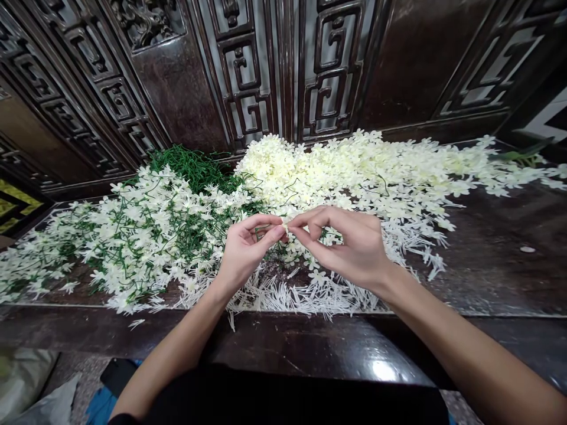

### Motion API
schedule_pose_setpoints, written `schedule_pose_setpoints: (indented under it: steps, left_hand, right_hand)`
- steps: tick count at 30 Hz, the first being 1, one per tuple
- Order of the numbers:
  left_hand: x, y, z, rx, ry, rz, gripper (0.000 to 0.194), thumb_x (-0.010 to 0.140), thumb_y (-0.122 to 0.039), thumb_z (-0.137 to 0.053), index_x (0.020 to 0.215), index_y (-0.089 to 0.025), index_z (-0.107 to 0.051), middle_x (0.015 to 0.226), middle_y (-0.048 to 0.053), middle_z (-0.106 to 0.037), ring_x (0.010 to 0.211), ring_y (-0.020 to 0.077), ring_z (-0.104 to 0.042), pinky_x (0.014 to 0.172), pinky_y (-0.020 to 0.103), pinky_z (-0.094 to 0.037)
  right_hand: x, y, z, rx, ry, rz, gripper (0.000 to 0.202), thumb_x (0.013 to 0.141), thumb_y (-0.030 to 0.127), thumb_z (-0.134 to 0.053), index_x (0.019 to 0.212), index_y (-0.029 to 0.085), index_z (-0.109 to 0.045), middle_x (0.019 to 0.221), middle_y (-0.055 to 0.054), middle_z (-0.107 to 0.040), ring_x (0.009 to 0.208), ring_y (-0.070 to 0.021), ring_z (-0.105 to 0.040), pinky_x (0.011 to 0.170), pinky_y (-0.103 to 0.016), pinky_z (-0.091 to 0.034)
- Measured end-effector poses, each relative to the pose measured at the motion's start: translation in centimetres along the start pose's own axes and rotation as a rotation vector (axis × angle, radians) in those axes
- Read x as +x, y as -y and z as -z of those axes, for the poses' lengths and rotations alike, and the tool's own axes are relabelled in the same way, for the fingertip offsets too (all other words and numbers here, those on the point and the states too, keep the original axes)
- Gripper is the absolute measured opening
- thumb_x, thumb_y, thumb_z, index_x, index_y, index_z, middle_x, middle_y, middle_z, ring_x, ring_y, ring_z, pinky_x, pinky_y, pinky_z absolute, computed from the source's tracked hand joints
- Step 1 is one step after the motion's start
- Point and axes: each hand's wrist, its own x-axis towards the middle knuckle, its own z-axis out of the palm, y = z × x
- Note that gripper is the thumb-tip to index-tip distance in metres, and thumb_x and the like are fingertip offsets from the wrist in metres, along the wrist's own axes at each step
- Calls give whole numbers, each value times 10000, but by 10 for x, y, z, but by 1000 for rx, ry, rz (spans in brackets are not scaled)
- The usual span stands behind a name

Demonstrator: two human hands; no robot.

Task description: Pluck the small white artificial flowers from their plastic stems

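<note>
My left hand (247,247) and my right hand (354,243) meet fingertip to fingertip above the middle of the bench. Thumb and forefinger of the left pinch a tiny pale artificial flower (285,226), mostly hidden by the fingers. My right hand is also closed in a pinch against it; whether it grips the flower or a smaller part, I cannot make out. Under and behind the hands lie loose cream flower heads (319,177). To the left is a heap of white flowers on green stems (150,230). Thin white sticks (305,298) lie below the hands.
A tangle of green stems (190,168) rests at the back, against a carved dark wooden backrest (177,88). The dark wooden bench (500,248) has its front edge near my body. Bags (26,378) and a blue item (100,406) are on the floor at lower left.
</note>
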Motion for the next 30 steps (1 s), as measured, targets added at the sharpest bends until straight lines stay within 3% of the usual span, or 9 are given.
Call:
schedule_pose_setpoints:
  steps: [9,15,18,23,25,30]
  left_hand:
    - [0,1,1,103,-25,-48,98,749,-219,-734,847,-219,-729,852,53,-728,760,165,-658,708,334,-581]
    - [0,6,6,71,-50,-63,112,727,-226,-766,833,-222,-731,825,46,-714,758,158,-650,705,293,-564]
    - [1,6,7,70,-69,-63,117,720,-224,-773,829,-216,-733,819,43,-717,734,153,-649,664,273,-557]
    - [2,3,6,133,-40,-108,86,710,-233,-777,780,-213,-730,778,39,-726,730,164,-665,665,274,-561]
    - [2,1,5,180,-28,-117,80,703,-234,-778,754,-200,-726,750,44,-726,708,171,-665,648,282,-560]
    - [1,-3,2,211,-14,-95,86,694,-229,-787,753,-201,-730,738,41,-724,689,166,-655,664,297,-564]
  right_hand:
    - [1,-2,-2,36,-43,55,194,835,31,-562,761,209,-546,758,-17,-705,777,-155,-712,528,-255,-600]
    - [2,-4,-3,219,-42,-127,138,829,98,-619,753,190,-548,768,-8,-685,799,-140,-692,665,-279,-609]
    - [5,-6,-1,356,-32,-275,121,796,179,-684,852,152,-580,857,-37,-673,810,-140,-663,738,-314,-595]
    - [8,-8,4,404,229,-508,337,743,329,-729,993,121,-642,996,-83,-663,850,-169,-626,733,-378,-557]
    - [9,-6,5,412,303,-508,316,759,348,-713,976,125,-659,969,-71,-669,839,-161,-616,740,-370,-537]
    - [10,-4,10,471,338,-484,224,835,351,-647,863,130,-664,806,-37,-664,696,-127,-589,666,-319,-516]
